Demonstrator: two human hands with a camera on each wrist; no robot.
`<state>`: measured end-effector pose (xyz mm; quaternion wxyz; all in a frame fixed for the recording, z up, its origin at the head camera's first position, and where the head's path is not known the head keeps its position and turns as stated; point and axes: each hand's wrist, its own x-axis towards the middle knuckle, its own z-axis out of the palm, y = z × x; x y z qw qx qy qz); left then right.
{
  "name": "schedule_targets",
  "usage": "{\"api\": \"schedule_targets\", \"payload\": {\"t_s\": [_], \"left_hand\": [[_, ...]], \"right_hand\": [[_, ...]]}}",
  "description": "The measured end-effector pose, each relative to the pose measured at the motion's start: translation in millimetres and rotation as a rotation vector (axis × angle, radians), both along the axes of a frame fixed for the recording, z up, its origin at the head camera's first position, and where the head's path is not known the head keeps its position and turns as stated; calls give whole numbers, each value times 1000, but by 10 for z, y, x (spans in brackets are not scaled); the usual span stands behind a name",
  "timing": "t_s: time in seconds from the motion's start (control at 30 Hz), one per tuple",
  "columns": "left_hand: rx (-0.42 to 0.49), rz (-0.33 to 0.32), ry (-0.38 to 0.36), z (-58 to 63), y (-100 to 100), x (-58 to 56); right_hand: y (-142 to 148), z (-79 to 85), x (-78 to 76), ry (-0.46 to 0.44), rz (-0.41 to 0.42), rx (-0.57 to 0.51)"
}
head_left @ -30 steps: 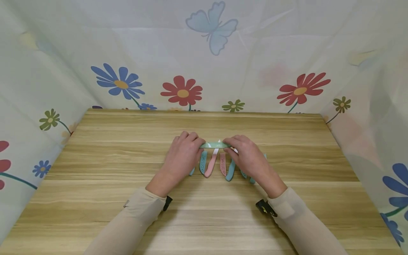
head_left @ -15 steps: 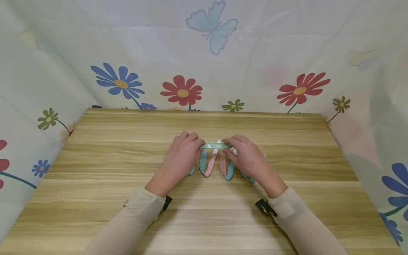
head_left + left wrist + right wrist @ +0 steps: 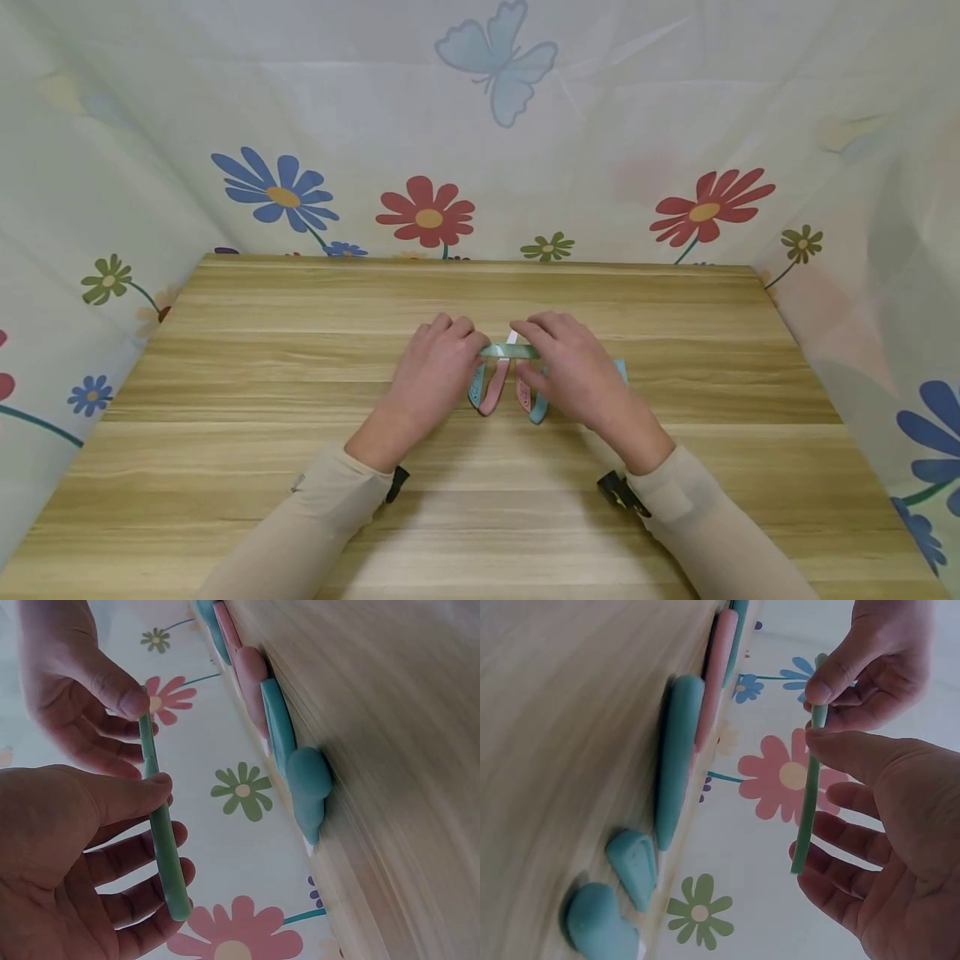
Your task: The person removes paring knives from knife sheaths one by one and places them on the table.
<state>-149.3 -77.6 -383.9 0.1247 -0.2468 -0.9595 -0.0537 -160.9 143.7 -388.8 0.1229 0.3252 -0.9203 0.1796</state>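
Over the middle of the table, a slim green knife and its green sheath [image 3: 517, 351] lie end to end in one line, with a pale patch near the left hand. My left hand [image 3: 438, 367] pinches the rounded handle [image 3: 171, 877] between thumb and fingers. The flat-ended sheath [image 3: 807, 817] is pinched by my right hand [image 3: 573, 362]. In the wrist views the thumbs are close together. Fingertips cover part of the join, so how deep the blade sits cannot be told. Beneath lie a pink knife [image 3: 493, 393] with a white blade and a blue knife [image 3: 539, 406].
A blue sheath [image 3: 476, 388] and a pink sheath [image 3: 523, 393] lie beside those knives. More blue pieces [image 3: 634, 866] are near my right hand, partly hidden in the head view. The wood-grain table [image 3: 300, 333] meets a flowered cloth backdrop [image 3: 600, 125] behind.
Both hands have drawn slightly together, and the green knife with its sheath has come a little nearer to me. My right hand now hides more of the blue pieces below it.
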Motion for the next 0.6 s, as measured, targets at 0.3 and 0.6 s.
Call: {"api": "schedule_targets", "payload": {"t_s": [0.3, 0.6], "left_hand": [[-15, -26, 21, 6, 71, 66], [5, -30, 15, -2, 91, 91]], "right_hand": [[-39, -2, 53, 9, 8, 35], [-57, -14, 58, 20, 25, 36]]}}
